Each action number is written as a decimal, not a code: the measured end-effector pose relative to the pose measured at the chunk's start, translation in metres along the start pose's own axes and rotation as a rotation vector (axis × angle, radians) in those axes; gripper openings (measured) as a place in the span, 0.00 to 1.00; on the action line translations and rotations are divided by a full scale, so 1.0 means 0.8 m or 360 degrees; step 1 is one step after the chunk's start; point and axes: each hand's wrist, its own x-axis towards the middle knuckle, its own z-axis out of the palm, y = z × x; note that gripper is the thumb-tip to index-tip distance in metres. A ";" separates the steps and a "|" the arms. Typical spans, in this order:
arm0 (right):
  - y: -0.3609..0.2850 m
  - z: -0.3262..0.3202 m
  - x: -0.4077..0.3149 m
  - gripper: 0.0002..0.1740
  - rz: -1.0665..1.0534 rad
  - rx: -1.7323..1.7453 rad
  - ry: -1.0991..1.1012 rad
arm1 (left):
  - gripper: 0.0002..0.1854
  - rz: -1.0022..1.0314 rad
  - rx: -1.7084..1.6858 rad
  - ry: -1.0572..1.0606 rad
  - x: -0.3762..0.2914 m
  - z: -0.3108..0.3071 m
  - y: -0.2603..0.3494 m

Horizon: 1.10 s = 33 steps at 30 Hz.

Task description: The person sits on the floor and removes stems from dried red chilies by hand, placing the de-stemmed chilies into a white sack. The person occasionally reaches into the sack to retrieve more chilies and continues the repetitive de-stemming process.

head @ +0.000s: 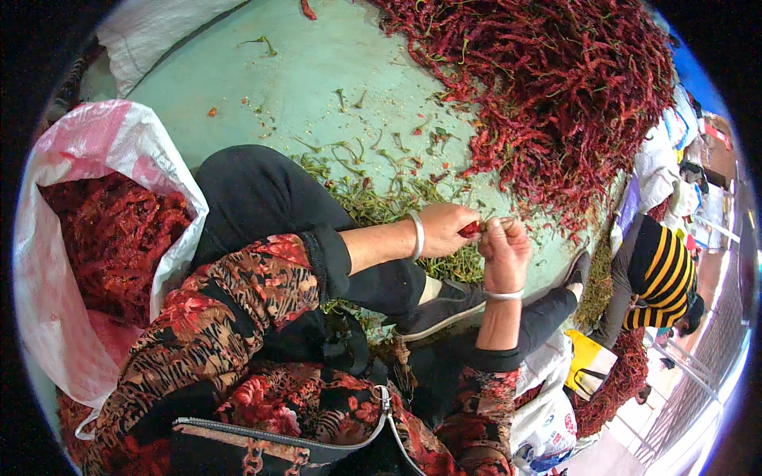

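My left hand (pixel 443 232) is closed around a dried red chili pepper (pixel 469 229), whose end shows past my fingers. Close beside it, my right hand (pixel 505 244) pinches thumb against fingers at the pepper's stem end; the fingers hide most of the stem. Both hands are raised over a litter of green chili stems (pixel 387 199) between my legs. A big heap of dried red chilies (pixel 536 89) spreads out in front of me. To my left, an open white and pink woven sack (pixel 178 149) holds red chilies (pixel 119 238).
Loose stems and seeds lie scattered on the pale green floor (pixel 202 77). Another white sack (pixel 161 30) is at the upper left. On the right, a person in a striped top (pixel 664 268) bends near more chilies (pixel 619 381) and a yellow and white bag (pixel 586 363).
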 end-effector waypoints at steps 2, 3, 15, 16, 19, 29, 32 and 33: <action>0.018 0.003 -0.007 0.10 -0.0294 -0.0534 0.0125 | 0.06 -0.0105 0.0238 -0.0088 -0.008 -0.001 0.011; 0.029 0.001 -0.006 0.09 -0.0665 -0.1145 0.0218 | 0.06 -0.0194 0.0386 -0.0137 -0.013 -0.001 0.016; 0.063 -0.056 0.171 0.20 -0.0303 -0.1673 0.0488 | 0.13 -0.0332 -0.1436 -0.0283 0.011 -0.014 -0.003; 0.064 -0.046 0.189 0.22 -0.0165 -0.1871 0.0368 | 0.13 -0.0467 -0.1359 -0.0118 0.014 -0.018 -0.006; 0.072 -0.020 0.201 0.12 0.0106 -0.0763 0.0284 | 0.10 -0.0356 -0.0950 0.0406 0.017 -0.022 -0.011; 0.059 0.008 0.062 0.03 0.0031 -0.0288 0.0291 | 0.12 -0.0930 -0.0884 0.0610 0.014 -0.024 -0.027; 0.060 0.029 0.037 0.03 -0.0318 -0.0578 0.0279 | 0.16 -0.0740 -0.1152 0.0374 0.011 -0.022 -0.024; 0.059 0.037 0.031 0.03 -0.0407 -0.0792 0.0295 | 0.16 -0.0683 -0.1083 0.0347 0.011 -0.022 -0.023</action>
